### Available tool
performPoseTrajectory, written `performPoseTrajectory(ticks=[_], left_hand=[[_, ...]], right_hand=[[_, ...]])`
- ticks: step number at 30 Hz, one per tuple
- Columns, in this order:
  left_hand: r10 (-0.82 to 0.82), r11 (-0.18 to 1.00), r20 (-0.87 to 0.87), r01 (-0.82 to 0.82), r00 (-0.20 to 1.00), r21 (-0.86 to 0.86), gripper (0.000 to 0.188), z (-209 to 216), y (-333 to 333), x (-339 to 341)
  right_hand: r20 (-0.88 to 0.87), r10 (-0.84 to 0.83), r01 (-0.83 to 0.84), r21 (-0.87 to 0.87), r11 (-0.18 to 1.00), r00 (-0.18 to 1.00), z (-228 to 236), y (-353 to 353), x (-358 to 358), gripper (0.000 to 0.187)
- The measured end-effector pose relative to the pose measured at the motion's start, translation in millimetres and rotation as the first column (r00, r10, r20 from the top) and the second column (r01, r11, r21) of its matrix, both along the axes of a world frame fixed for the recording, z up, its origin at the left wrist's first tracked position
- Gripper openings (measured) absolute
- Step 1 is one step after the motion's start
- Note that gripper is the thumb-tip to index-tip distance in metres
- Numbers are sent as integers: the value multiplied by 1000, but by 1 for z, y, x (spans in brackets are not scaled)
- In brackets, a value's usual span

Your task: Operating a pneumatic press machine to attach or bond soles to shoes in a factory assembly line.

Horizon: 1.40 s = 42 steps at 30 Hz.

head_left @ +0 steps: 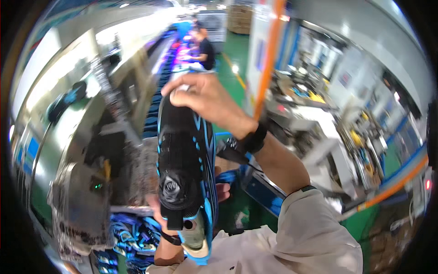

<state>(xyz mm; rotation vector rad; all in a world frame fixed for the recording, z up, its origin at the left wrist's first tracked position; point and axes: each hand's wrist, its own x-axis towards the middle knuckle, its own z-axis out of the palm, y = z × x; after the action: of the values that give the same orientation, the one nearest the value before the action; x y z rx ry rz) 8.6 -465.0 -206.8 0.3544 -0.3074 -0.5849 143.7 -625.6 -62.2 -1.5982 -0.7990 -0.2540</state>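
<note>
A black shoe with blue edges (180, 123) is held up in front of my chest, toe pointing away. On its tongue sits a round black dial (174, 188). A pale, greenish piece (195, 233) shows in the heel opening; I cannot tell what it is. My left hand (156, 208) grips the shoe from beneath, its fingers showing on both sides and its palm hidden. Over the toe, my right hand (200, 96) is closed with thumb and fingers bent against the tip. A dark band circles each wrist.
Several blue and black shoes (132, 237) lie at the lower left. Another dark shoe (68, 100) is at the far left, beside a metal machine (82, 205). A conveyor line runs ahead, with a person (206, 50) beside it. An orange post (269, 59) and machinery (319, 150) stand on the right.
</note>
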Motion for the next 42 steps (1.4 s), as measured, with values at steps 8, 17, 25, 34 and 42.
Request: performPoseTrajectory(ticks=[8, 17, 25, 34, 42], left_hand=[[25, 937, 122, -66, 992, 342, 50, -28, -213, -13], [-514, 695, 500, -2, 697, 719, 59, -37, -445, -45], [-523, 450, 598, -399, 607, 799, 51, -134, -691, 65], [-704, 56, 464, -610, 537, 790, 60, -195, -831, 106], [-666, 460, -107, 519, 739, 721, 27, -157, -737, 162]], right_hand=[[-351, -192, 322, 362, 875, 916, -139, -249, -207, 72], [-683, -694, 965, 253, 69, 228, -217, -390, -344, 61], [-494, -853, 898, 279, -341, -170, -240, -472, -425, 59], [-395, -725, 797, -29, -603, -564, -218, -513, -439, 58], [-210, -826, 828, -357, -433, -522, -164, -677, -326, 44]])
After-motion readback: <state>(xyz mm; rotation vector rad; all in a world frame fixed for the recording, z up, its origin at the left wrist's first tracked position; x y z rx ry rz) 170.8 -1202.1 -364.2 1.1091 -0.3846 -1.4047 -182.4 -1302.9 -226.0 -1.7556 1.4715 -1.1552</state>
